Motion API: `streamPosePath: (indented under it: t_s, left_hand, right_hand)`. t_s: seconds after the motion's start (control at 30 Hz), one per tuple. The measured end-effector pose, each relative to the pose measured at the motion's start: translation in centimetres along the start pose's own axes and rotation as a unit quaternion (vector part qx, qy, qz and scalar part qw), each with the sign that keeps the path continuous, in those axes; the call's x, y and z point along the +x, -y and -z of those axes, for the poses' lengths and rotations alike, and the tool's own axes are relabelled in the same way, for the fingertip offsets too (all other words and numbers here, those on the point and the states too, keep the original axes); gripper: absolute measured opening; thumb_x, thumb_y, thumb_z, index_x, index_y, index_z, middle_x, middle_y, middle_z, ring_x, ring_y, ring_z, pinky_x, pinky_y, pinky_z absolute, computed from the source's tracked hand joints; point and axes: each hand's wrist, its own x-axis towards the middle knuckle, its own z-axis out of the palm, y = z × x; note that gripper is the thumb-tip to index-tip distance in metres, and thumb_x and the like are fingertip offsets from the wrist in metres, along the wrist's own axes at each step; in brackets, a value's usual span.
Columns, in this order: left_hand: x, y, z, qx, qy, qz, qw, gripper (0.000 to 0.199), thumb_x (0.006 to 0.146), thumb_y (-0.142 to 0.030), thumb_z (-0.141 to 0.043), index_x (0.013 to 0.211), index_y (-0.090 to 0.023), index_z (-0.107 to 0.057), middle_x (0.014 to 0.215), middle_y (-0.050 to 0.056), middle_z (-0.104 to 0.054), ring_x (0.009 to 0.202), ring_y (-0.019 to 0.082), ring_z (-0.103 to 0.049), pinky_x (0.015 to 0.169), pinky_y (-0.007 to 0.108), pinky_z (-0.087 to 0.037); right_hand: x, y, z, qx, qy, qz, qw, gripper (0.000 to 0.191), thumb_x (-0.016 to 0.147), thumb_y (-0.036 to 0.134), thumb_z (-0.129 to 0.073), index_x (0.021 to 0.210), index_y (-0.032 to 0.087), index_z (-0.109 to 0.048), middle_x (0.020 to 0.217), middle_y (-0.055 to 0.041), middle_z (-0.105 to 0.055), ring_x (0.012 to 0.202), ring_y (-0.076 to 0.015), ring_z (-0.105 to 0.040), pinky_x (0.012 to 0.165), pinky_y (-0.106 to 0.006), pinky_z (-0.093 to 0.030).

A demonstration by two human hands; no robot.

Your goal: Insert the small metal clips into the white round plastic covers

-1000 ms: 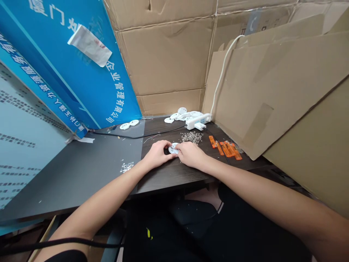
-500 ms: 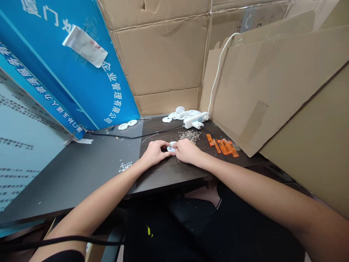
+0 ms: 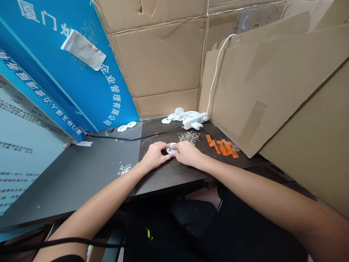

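A small white disc lies between my two hands on the dark tabletop. My left hand grips its left side between thumb and forefinger. On the other side, my right hand has its fingertips pressed together on the disc's right part; whether they pinch a small part is too small to tell. Just behind my right hand is a heap of small metal pieces. Several more white discs are piled at the back, and two discs lie near the blue board.
A white power strip with a plug stands at the back, its black cable running left. Several orange pieces lie on the right, crossed by a cable. Small shiny parts sit beside my left forearm. Cardboard walls the back and right.
The view has shifted slightly. Both hands stay around the disc, with only a tiny change in how the fingers rest on it.
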Motion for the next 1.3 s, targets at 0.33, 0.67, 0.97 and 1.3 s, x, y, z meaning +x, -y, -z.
streamPosePath:
  t_s: [0.33,0.67,0.97,1.3]
  left_hand:
    - [-0.1,-0.8,1.0,-0.119,-0.013,0.022,0.993,0.083,0.069,-0.039,-0.086,0.139,-0.020,-0.045,0.121,0.010,-0.072,0.107,0.026,-0.069,0.089,0.038,-0.055]
    - [-0.9,-2.7,1.3,-0.161,0.009,-0.035,0.986,0.084,0.072,-0.029,-0.081,0.143,-0.022,-0.036,0.126,0.012,-0.070,0.098,0.022,-0.069,0.092,0.041,-0.055]
    - [-1.0,-2.7,1.0,-0.271,-0.006,-0.013,0.962,0.083,0.068,-0.025,-0.085,0.138,-0.022,-0.040,0.121,0.012,-0.071,0.100,0.022,-0.071,0.098,0.043,-0.055]
    - [-0.1,-1.8,0.9,-0.412,0.111,0.060,0.902,0.066,0.069,-0.031,-0.088,0.128,-0.017,-0.063,0.128,0.013,-0.068,0.117,0.029,-0.065,0.101,0.045,-0.053]
  right_hand:
    - [0.1,-2.3,2.2,0.153,-0.144,-0.052,0.976,0.028,0.097,0.038,-0.048,0.096,0.017,-0.067,0.080,-0.0049,-0.069,0.071,-0.0185,-0.060,0.066,-0.029,-0.042]
    - [0.5,-3.0,1.5,0.319,-0.079,-0.011,0.944,0.020,0.081,0.035,-0.065,0.082,0.015,-0.070,0.079,-0.0032,-0.070,0.069,-0.0155,-0.060,0.063,-0.027,-0.045]
    - [0.4,-2.4,1.2,0.313,-0.103,-0.024,0.944,0.016,0.082,0.031,-0.063,0.081,0.016,-0.064,0.074,-0.0018,-0.067,0.063,-0.0136,-0.057,0.057,-0.025,-0.043]
    - [0.3,-2.6,1.1,0.508,-0.055,-0.056,0.858,0.033,0.079,0.047,-0.071,0.081,0.016,-0.061,0.065,0.0022,-0.057,0.051,-0.0089,-0.046,0.045,-0.021,-0.034]
